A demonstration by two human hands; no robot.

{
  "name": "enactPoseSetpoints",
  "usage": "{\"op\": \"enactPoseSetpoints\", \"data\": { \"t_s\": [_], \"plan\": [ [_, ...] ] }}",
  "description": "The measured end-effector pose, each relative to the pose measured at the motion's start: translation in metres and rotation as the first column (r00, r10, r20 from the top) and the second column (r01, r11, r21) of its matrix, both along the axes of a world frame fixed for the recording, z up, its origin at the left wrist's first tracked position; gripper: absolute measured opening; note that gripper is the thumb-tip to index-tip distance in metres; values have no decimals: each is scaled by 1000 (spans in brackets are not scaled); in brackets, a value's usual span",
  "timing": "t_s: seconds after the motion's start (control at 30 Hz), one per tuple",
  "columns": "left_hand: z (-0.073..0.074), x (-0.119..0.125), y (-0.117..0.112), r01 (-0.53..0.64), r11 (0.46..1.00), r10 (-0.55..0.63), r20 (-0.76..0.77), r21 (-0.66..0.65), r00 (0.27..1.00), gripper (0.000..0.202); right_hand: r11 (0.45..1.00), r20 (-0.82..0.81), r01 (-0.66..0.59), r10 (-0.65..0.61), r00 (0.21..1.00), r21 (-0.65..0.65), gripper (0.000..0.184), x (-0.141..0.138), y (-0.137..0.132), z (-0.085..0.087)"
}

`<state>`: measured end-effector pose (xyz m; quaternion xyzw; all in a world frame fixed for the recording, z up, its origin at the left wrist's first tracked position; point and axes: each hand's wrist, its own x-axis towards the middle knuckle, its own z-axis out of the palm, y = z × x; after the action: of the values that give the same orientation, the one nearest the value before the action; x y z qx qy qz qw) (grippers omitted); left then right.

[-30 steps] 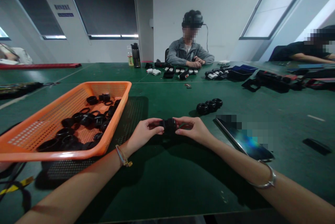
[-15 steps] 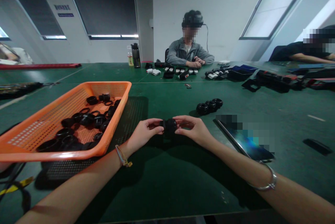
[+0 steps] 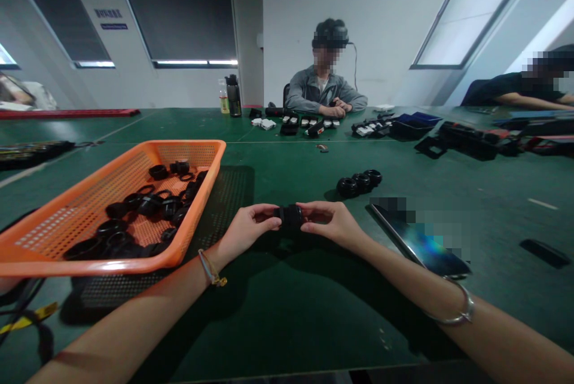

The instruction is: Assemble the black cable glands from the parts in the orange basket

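Note:
Between my two hands is a black ribbed cylindrical part (image 3: 290, 216), held sideways just above the green table. My left hand (image 3: 255, 221) pinches its left end with thumb and fingertips. On the other end, my right hand (image 3: 329, 222) has a similar pinch, thumb below and fingers above. To the left stands an orange plastic basket (image 3: 206, 210) with black rings and round parts (image 3: 150, 204) inside. A short row of black round parts (image 3: 360, 182) lies beyond my right hand. Fine detail of the held part is too dark to make out.
A phone-like glossy slab (image 3: 421, 240) lies by my right forearm, with a small black piece (image 3: 545, 252) farther right. Across the table (image 3: 278, 162) sits a person in a grey jacket (image 3: 325, 91), behind several black and white items. Two bottles (image 3: 233, 96) stand at the back.

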<state>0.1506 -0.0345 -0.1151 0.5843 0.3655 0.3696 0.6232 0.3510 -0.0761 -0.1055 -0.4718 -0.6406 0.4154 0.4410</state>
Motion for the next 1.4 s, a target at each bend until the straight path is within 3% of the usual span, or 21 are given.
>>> {"op": "enactPoseSetpoints", "data": {
  "t_s": [0.23,0.43,0.6,1.07,1.23,1.4],
  "plan": [
    [0,1,1,-18,1000,18,-7,-9,1000,38,995,16,23,-25,1000,96,35,0,1,-3],
    [2,0,0,-12,1000,13,14,-16,1000,38,995,0,37,-38,999,98,49,-2,-1,-1],
    [1,0,1,5,1000,-5,20,-7,1000,39,987,29,49,-54,998,156,36,-2,-2,-2],
    [-1,0,1,10,999,-9,-20,48,1000,38,998,38,57,-58,998,16,39,-2,-1,1],
    [-2,0,2,-5,999,6,-19,33,1000,40,999,44,-2,0,999,52,45,1,1,-2],
    [-1,0,2,1,1000,-1,-24,17,1000,37,991,48,-11,5,999,131,36,1,1,0]
  ]
}}
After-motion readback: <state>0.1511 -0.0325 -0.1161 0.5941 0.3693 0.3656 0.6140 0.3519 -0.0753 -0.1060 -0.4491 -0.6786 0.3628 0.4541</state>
